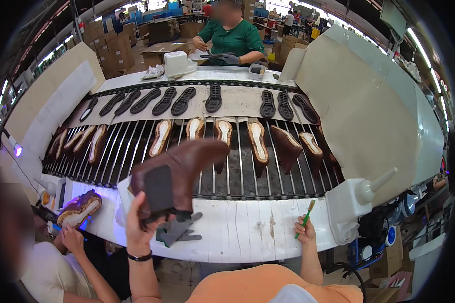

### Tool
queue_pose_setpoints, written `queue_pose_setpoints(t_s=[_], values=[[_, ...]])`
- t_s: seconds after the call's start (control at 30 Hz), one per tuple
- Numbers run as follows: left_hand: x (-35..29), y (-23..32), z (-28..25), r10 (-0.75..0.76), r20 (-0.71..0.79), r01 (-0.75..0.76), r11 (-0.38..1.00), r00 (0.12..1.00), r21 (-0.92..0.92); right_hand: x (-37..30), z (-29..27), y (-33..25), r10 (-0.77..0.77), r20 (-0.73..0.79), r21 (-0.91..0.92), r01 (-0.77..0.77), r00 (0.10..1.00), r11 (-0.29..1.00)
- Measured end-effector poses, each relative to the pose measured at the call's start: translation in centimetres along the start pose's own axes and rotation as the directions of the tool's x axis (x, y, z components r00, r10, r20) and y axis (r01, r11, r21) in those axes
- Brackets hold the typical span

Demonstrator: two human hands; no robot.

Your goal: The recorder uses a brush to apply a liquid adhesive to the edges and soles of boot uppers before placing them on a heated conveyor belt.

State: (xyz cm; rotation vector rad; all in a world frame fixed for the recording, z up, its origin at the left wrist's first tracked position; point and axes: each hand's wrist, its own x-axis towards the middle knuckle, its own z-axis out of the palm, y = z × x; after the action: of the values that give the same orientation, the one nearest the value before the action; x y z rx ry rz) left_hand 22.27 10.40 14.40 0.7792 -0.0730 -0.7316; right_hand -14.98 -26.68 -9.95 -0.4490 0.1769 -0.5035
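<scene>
My left hand (139,224) is wrapped round a brown leather ankle boot (179,169) with a dark side panel. The boot is raised over the near edge of the white table (253,222), its toe pointing right. Just below it lies a grey work glove (179,232). At the right, my right hand (306,232) is closed on a green-handled brush (305,217), bristle end up. Beyond the boot, several brown boots with pale undersides turned up, among them a boot (258,139), stand on a rack of metal bars (237,177).
Black shoe soles, such as a sole (214,98), line a pale belt behind the rack. A white spouted bottle (346,202) stands right of my right hand. At left, a co-worker's hand (72,237) touches another boot (80,209). A gloved person in green (232,40) works across the line.
</scene>
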Motion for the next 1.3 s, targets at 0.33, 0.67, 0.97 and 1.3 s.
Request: queue_pose_setpoints(t_s=[0.33, 0.67, 0.97, 1.3], values=[[16.5, 17.0, -0.3, 0.392, 0.011, -0.349, 0.806, 0.920, 0.479, -0.4, -0.2, -0.2, 0.031, -0.126, 0.020, -0.028, 0.992, 0.999], [31.0, 17.2, -14.0, 0.637, -0.010, -0.227, 0.289, 0.771, 0.930, -0.8, -0.3, -0.2, -0.076, -0.195, -0.013, 0.075, 0.978, 0.997], [31.0, 11.6, -26.0, 0.449, 0.043, 0.069, -0.230, 0.893, 0.971, -1.1, -0.3, -0.5, -0.117, -0.266, -0.046, 0.109, 0.957, 0.993], [31.1, 12.1, -16.7, 0.289, -0.032, 0.257, -0.788, 0.957, 0.560, -0.9, 0.1, -0.4, -0.095, -0.261, -0.079, 0.077, 0.961, 0.994]])
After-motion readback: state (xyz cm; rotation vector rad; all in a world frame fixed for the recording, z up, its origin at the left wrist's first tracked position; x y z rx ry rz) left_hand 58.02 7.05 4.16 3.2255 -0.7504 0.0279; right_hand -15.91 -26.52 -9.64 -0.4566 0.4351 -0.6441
